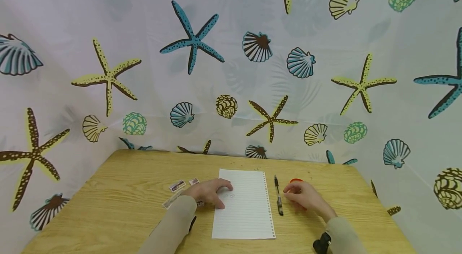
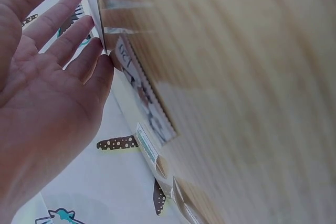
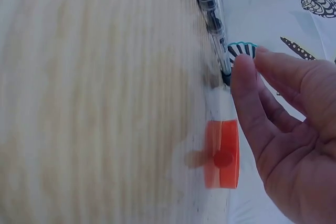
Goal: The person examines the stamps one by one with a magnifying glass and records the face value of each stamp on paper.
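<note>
My left hand (image 1: 205, 191) rests its spread fingers and thumb on a lined sheet of paper (image 1: 245, 222), over its left edge. Faint small marks show on the sheet beside those fingertips. Several postage stamps (image 1: 177, 186) lie around that wrist; one stamp (image 2: 142, 93) stands out close below the fingers in the left wrist view. My right hand (image 1: 306, 196) hovers above the wood, thumb and index finger close together with nothing visible between them. Just beyond it sits a low round orange-red container (image 3: 228, 153). A black, clear-barrelled pen (image 1: 278, 196) lies between sheet and right hand.
The wooden table (image 1: 137, 178) runs back to a white curtain (image 1: 223, 73) printed with starfish and shells, which also encloses both sides. Punched holes line the sheet's right edge. A dark band with a device (image 1: 322, 242) sits at the right wrist.
</note>
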A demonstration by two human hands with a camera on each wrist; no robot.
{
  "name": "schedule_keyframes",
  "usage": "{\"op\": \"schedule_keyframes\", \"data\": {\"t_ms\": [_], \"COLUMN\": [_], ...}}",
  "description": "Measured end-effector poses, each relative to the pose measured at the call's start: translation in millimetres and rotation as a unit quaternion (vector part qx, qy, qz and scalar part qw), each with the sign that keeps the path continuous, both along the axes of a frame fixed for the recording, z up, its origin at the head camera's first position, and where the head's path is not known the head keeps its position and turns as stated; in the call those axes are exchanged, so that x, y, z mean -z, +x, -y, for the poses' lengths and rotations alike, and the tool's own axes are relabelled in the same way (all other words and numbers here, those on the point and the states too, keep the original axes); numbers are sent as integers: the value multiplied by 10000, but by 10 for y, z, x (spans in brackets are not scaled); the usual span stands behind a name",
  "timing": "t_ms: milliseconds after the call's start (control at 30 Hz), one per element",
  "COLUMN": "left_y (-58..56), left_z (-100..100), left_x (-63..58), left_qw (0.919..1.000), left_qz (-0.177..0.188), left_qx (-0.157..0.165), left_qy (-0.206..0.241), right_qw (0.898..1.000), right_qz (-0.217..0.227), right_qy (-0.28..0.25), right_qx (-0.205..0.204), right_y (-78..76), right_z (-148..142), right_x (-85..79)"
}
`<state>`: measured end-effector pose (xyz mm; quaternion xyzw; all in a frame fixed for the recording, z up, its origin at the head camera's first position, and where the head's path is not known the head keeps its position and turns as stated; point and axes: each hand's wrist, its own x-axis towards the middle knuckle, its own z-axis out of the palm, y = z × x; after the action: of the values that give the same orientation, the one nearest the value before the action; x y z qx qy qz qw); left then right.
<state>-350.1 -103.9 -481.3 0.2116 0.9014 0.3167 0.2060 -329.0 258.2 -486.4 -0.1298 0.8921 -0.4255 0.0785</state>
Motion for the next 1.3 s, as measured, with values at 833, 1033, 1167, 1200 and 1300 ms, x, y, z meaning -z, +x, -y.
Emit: {"op": "schedule_keyframes", "data": {"t_ms": [833,1033,1167,1200,1300], "left_y": [-13,-28,-30,-31,-35], "left_z": [10,3,4,3,2], "left_x": [-20,-14,3,5,10], "left_qw": [9999,9999,9998,9998,9998], "left_qz": [109,144,173,188,167], "left_qx": [5,-38,-64,-73,-56], "left_qy": [32,5,6,7,-4], "right_qw": [9982,9967,9953,9952,9948], "right_qz": [411,297,228,234,268], "right_qy": [426,740,924,942,976], "right_qx": [11,-177,-167,-123,-76], "right_y": [-163,-219,-236,-238,-238], "right_z": [264,300,318,320,326], "right_x": [51,71,80,83,77]}}
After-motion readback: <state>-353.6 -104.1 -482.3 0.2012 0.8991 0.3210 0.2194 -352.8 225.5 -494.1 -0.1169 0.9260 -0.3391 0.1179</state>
